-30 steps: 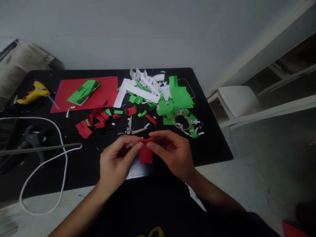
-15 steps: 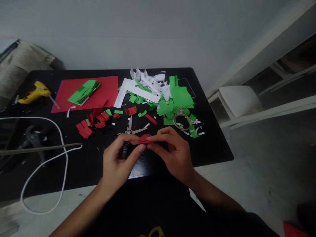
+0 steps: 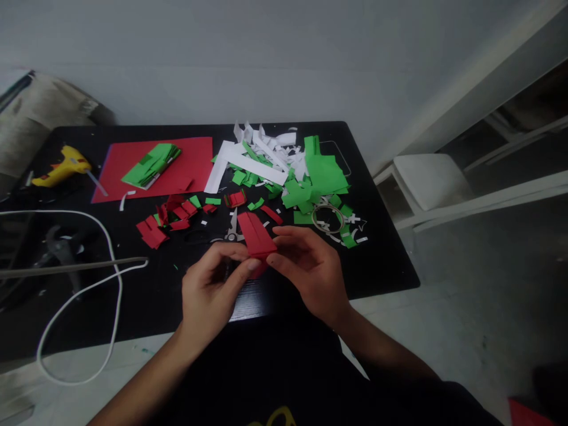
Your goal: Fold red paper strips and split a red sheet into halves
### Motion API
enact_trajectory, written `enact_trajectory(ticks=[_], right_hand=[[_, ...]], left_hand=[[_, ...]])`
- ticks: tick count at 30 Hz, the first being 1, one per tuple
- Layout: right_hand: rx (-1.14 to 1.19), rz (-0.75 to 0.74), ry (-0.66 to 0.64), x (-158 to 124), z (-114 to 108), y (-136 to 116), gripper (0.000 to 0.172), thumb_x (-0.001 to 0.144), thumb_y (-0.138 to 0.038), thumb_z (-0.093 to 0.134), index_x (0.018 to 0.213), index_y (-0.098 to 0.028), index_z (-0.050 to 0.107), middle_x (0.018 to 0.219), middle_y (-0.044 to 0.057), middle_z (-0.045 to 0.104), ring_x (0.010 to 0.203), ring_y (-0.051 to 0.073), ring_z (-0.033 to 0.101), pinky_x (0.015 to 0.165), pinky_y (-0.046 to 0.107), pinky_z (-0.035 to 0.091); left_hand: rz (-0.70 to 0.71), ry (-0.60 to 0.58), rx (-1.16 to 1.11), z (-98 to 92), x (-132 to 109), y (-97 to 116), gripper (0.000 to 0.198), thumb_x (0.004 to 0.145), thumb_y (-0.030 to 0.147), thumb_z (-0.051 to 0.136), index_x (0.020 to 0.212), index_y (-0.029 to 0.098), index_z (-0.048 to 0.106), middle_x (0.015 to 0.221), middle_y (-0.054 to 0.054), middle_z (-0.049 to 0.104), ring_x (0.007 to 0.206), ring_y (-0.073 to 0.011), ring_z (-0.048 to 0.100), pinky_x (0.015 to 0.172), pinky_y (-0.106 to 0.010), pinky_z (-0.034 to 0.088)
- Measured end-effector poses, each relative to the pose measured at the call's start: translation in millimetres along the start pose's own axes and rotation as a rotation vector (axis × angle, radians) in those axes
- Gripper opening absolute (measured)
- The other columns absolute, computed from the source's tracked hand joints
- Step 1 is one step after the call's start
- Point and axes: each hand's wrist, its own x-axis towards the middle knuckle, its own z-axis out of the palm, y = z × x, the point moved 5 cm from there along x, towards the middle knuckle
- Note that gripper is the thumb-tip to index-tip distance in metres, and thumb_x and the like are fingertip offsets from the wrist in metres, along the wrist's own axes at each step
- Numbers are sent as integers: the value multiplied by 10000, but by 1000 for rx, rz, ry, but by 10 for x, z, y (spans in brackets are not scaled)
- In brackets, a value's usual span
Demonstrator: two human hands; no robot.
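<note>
A folded red paper piece (image 3: 256, 235) is pinched between both of my hands above the near edge of the black table (image 3: 381, 260). My left hand (image 3: 212, 291) grips its lower end with thumb and forefinger. From the right, my right hand (image 3: 310, 267) presses its fingertips on the same end. The paper now stands up and tilts away from me. Scissors (image 3: 234, 231) lie just behind it, partly hidden.
Red scraps (image 3: 164, 222) lie left of the scissors. Green scraps (image 3: 322, 177) and white strips (image 3: 252, 160) pile at the back, near a tape ring (image 3: 327, 219). A red sheet (image 3: 155, 165), yellow glue gun (image 3: 62, 164), white cable (image 3: 106, 284) and white stool (image 3: 428, 180) surround them.
The red paper hung down from my fingers, was then turned flat, and now points up and away. Both hands stayed in place.
</note>
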Motion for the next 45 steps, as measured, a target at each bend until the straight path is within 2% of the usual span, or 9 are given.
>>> enact_trajectory(ticks=[7,11,14,18,25,36,45], right_hand=[[-46,-90,81,-23,-3,-47,244,781,-202,876,993,-273,778,961,-18,795,889,152,772,843,272,657],[-67,-61,91,-4,-15,-50,181,786,-189,859,936,-259,787,941,-14,806,886,164,776,840,285,657],[-54,8,70,14,-11,-30,143,787,-216,855,911,-255,796,934,-6,814,902,181,781,865,314,657],[-18,32,57,12,4,-12,135,791,-239,853,913,-269,802,932,-12,820,902,178,785,858,313,659],[-68,15,160,-6,-10,-4,166,747,-298,897,864,-250,788,863,-3,815,830,192,789,810,327,673],[-128,-75,218,-62,-9,-60,144,749,-215,889,850,-257,797,841,-7,813,788,184,784,758,312,679],[-134,-147,234,-99,2,-57,171,758,-190,890,878,-266,795,860,-14,814,794,180,788,760,306,683]], left_hand=[[-25,-22,-46,24,28,36,213,887,233,782,1094,236,728,795,20,727,713,-112,684,706,-224,573],[-21,2,-3,23,31,57,133,891,246,778,1022,236,758,863,6,762,771,-122,709,735,-224,587],[-29,26,47,23,25,61,77,886,265,785,956,233,775,836,13,774,727,-122,711,697,-223,589],[-31,52,83,25,18,60,67,873,281,801,921,237,787,817,22,786,689,-118,715,664,-216,584],[-56,35,93,39,16,60,99,887,316,785,931,228,800,837,3,795,692,-131,719,651,-228,596],[-126,36,-16,52,-16,20,92,875,297,791,929,222,792,834,5,782,698,-122,703,649,-214,581],[-122,24,-71,72,60,99,146,864,343,793,911,206,775,772,-11,755,669,-137,684,604,-231,570]])
